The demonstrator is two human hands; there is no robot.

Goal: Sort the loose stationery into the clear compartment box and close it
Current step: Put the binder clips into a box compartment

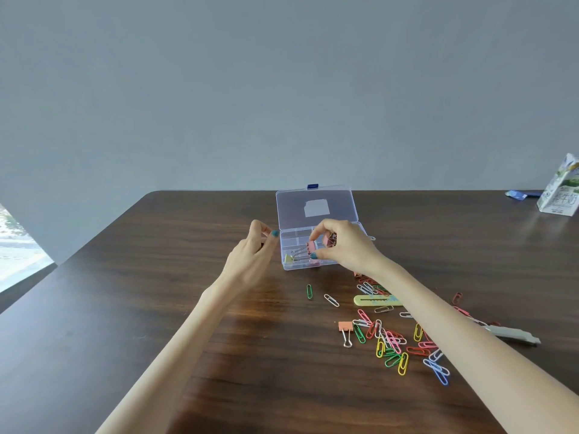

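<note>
Right now my right hand (pixel 341 245) is over the clear compartment box (pixel 316 245), its fingers (pixel 315 236) pinched on a pink binder clip (pixel 311 246) that sits inside the box, in the front part nearest me. Which compartment exactly, I cannot tell through the clear walls. A yellowish binder clip (pixel 288 259) lies in the front left corner of the box, and another pinkish clip shows behind my right hand. The lid (pixel 316 206) stands open, tilted back away from me, with a blue latch (pixel 312 186) at its top edge.

My left hand (pixel 252 253) hovers just beside the left wall of the box, its fingers curled loosely; whether they hold anything I cannot tell.

On the dark wooden worktop (pixel 156 292), near my right forearm, lies a scatter of coloured paper clips (pixel 394 343). An orange binder clip (pixel 346 330) rests at the left edge of that scatter, and a green paper clip (pixel 309 291) lies apart, closer to the box. A yellow cutter (pixel 372 300) is partly hidden under my arm. A milk carton (pixel 560 192) stands at the far right.
</note>
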